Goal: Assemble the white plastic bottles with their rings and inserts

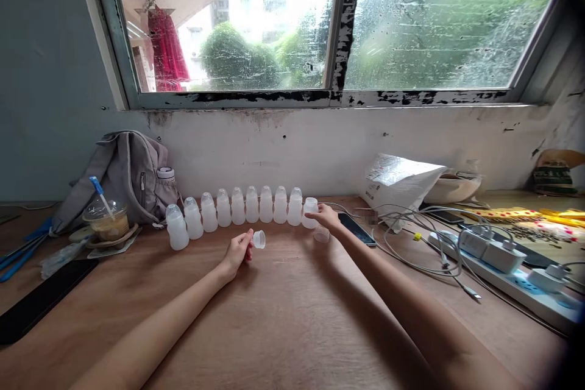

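Several frosted white bottles point(251, 206) with clear domed caps stand upright in a curved row along the back of the wooden table. At the row's right end is a bottle without a dome point(309, 213), which my right hand point(325, 217) grips at its upper right side. My left hand point(238, 252) pinches a small clear cap point(259, 239) in front of the row, apart from the bottles. Another clear cap point(321, 234) lies on the table just below my right hand.
A backpack point(130, 177), an iced drink point(109, 225) and a black phone point(43, 298) are on the left. To the right lie another phone point(356, 230), looped cables point(411, 256), a power strip point(512, 280) and a silver-white bag point(400, 183).
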`<state>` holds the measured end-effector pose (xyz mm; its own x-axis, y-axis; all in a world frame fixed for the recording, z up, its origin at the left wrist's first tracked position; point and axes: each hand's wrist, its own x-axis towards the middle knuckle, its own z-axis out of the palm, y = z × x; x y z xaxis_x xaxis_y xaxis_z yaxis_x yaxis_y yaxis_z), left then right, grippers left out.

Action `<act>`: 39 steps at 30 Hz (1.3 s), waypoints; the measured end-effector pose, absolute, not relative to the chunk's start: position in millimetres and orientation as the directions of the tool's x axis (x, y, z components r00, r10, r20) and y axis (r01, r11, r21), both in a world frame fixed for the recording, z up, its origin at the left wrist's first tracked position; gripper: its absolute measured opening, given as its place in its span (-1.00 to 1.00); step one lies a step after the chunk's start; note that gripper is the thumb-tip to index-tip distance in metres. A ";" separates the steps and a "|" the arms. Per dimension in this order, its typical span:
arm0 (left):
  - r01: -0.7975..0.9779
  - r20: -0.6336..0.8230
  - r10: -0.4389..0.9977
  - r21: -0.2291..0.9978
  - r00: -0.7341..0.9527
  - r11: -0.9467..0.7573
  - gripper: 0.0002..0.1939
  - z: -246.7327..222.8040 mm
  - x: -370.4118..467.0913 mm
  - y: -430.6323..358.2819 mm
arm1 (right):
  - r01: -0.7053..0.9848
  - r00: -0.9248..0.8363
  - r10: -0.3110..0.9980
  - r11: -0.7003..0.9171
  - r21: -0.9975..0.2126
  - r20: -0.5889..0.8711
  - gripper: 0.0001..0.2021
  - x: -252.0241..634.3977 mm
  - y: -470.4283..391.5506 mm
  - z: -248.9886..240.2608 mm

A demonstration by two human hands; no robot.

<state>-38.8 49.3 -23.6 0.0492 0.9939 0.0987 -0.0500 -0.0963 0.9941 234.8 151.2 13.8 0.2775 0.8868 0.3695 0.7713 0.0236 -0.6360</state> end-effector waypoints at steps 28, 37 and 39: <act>-0.047 0.140 0.987 0.989 0.076 -0.137 -0.63 -14.9 -38.0 42.1 | 0.685 -0.461 0.640 0.697 -0.212 0.615 -0.55 164.9 44.6 -17.6; 0.031 0.174 0.982 0.984 0.078 -0.177 -0.61 -19.2 -38.1 43.7 | 0.660 -0.477 0.601 0.727 -0.190 0.641 -0.55 166.2 45.8 -17.5; 0.011 0.211 0.974 0.977 0.082 -0.212 -0.64 -16.5 -38.0 42.2 | 0.668 -0.468 0.608 0.719 -0.193 0.641 -0.55 166.9 46.2 -17.7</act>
